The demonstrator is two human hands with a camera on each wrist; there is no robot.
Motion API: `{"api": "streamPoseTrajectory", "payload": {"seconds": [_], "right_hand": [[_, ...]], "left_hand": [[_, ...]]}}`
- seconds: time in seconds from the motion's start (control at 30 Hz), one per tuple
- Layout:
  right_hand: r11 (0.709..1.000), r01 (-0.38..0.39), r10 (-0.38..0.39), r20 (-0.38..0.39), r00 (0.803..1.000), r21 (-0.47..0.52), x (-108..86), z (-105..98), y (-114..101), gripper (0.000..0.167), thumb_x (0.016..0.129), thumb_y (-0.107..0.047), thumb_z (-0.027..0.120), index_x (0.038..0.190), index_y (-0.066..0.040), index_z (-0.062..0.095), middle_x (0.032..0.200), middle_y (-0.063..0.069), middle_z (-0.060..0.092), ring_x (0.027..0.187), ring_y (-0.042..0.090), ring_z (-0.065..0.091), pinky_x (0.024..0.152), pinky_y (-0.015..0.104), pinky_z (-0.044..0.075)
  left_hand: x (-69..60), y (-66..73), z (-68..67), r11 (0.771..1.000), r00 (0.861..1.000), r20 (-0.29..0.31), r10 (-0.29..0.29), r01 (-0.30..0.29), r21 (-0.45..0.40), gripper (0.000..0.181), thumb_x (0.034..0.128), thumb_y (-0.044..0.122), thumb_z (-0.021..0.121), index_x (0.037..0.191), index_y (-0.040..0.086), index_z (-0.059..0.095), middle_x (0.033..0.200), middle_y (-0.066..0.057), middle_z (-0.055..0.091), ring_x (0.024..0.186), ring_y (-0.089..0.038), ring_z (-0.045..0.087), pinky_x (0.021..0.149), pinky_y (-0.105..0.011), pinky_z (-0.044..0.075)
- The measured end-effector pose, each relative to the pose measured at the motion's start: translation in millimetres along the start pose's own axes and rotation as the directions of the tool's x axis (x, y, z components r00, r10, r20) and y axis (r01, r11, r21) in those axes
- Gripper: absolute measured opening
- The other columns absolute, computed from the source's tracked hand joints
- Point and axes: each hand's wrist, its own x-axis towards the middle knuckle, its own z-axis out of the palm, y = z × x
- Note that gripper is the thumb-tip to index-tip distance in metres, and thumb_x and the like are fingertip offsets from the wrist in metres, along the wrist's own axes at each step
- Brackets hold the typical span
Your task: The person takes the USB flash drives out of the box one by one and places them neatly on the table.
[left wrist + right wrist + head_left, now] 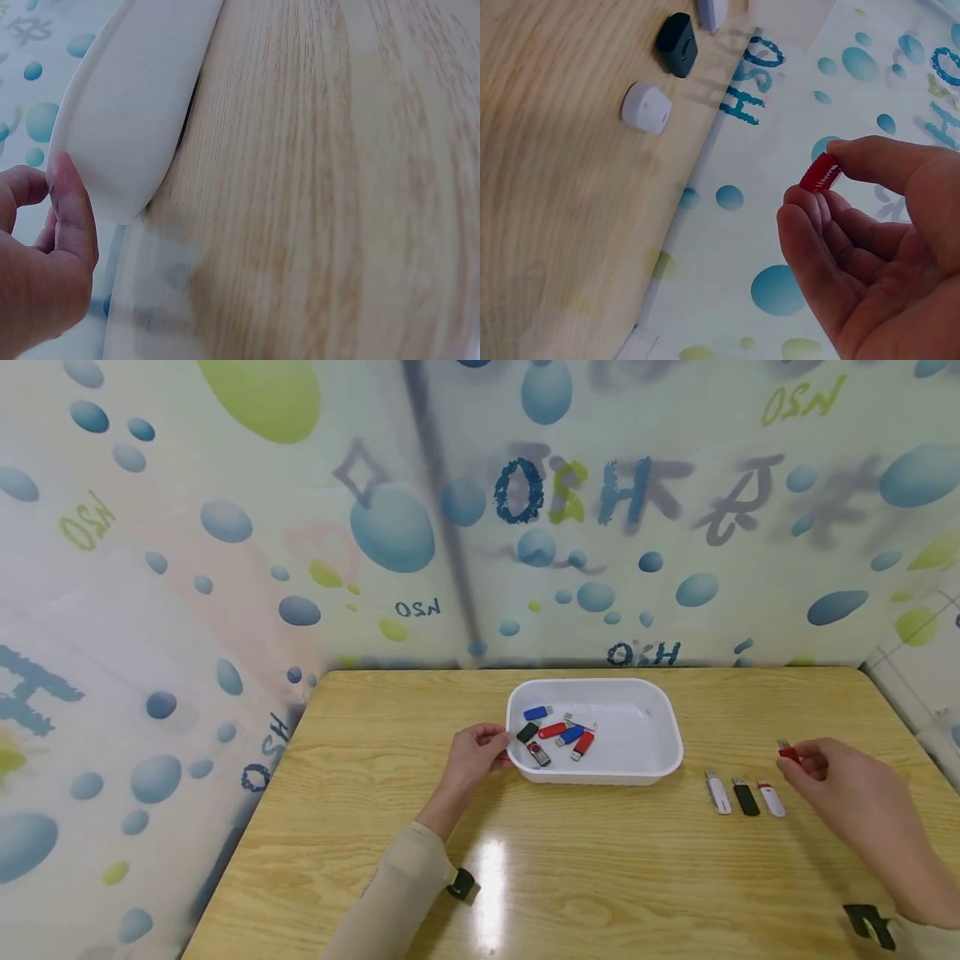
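My left hand (474,756) pinches the left rim of a white plastic tray (630,773); the left wrist view shows thumb and fingers on that rim (64,142). Inside the tray, toward its left half, lie several USB flash drives, among them a blue one (536,713) and a red one (583,744). Off to the right, my right hand (862,785) holds a red USB flash drive (821,172) between thumb and fingertips, above the table. Left of that hand, a white drive (718,793), a black drive (746,797) and a white-and-red drive (771,799) lie in a row.
The wooden table (600,877) reaches back to a wall covering (480,527) printed with blue and green drops. A second patterned sheet hangs along the left side. Dark bands sit at both wrists.
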Motion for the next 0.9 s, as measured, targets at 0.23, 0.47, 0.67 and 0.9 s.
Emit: {"api": "streamPoseTrajectory", "payload": {"seconds": [0.23, 0.47, 0.67, 0.9], "right_hand": [[1.000, -0.028, 0.028, 0.011, 1.000, -0.010, -2.3, 3, 10, 0.035, 0.100, -0.017, 0.069, 0.103, 0.016, 0.062, 0.077, 0.016, 0.065, 0.062, 0.025, 0.057, 0.047, 0.033, 0.042], [0.998, -0.067, 0.068, 0.048, 0.997, -0.023, -1.5, 8, 19, 0.036, 0.100, -0.018, 0.070, 0.104, 0.017, 0.062, 0.078, 0.018, 0.066, 0.062, 0.024, 0.057, 0.047, 0.035, 0.044], [0.997, -0.069, 0.071, 0.074, 0.995, -0.028, -2.5, 13, 26, 0.037, 0.101, -0.019, 0.068, 0.103, 0.017, 0.061, 0.076, 0.016, 0.066, 0.060, 0.022, 0.054, 0.047, 0.034, 0.042], [0.998, -0.061, 0.063, 0.081, 0.995, -0.030, -3.9, 20, 32, 0.037, 0.099, -0.018, 0.070, 0.104, 0.017, 0.061, 0.075, 0.012, 0.064, 0.060, 0.021, 0.053, 0.046, 0.034, 0.042]], "left_hand": [[1.3, 0.2, 0.5, 1.000, 1.000, 0.003, -0.013, 0.013, -0.004, 0.024, 0.1006, 0.007, 0.066, 0.120, -0.007, 0.066, 0.100, -0.021, 0.069, 0.075, -0.016, 0.067, 0.070, -0.026, 0.063], [1.6, -1.7, 0.3, 1.000, 1.000, 0.007, 0.000, 0.000, -0.014, 0.025, 0.1006, 0.006, 0.066, 0.120, -0.009, 0.065, 0.102, -0.023, 0.069, 0.075, -0.015, 0.067, 0.069, -0.026, 0.062], [0.6, -1.2, -0.2, 1.000, 1.000, 0.016, 0.008, -0.008, 0.003, 0.027, 0.1016, 0.009, 0.065, 0.123, -0.009, 0.065, 0.104, -0.024, 0.069, 0.076, -0.015, 0.067, 0.072, -0.028, 0.063], [1.1, -2.6, -0.5, 1.000, 1.000, 0.015, 0.014, -0.013, -0.002, 0.027, 0.1016, 0.007, 0.064, 0.122, -0.009, 0.064, 0.103, -0.025, 0.069, 0.075, -0.014, 0.066, 0.071, -0.027, 0.063]]}}
